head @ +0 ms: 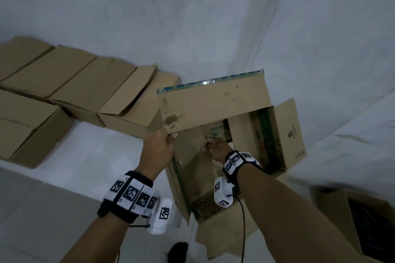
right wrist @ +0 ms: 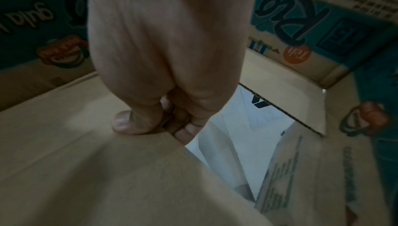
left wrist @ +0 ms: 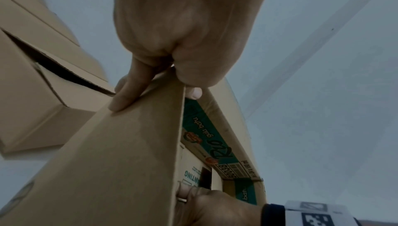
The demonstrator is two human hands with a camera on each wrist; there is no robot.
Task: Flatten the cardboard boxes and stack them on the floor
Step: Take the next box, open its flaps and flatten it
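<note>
Left hand [head: 159, 147] pinches a flap of the brown printed cardboard box [head: 213, 102]; right hand [head: 214, 148] pinches another flap's edge, nearer right.

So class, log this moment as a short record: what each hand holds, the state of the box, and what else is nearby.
left hand: pinches the edge of a flap on the printed cardboard box
right hand: grips an inner flap edge
box state: open, flaps loose, not yet flat
nearby: plain cardboard boxes along the wall
</note>
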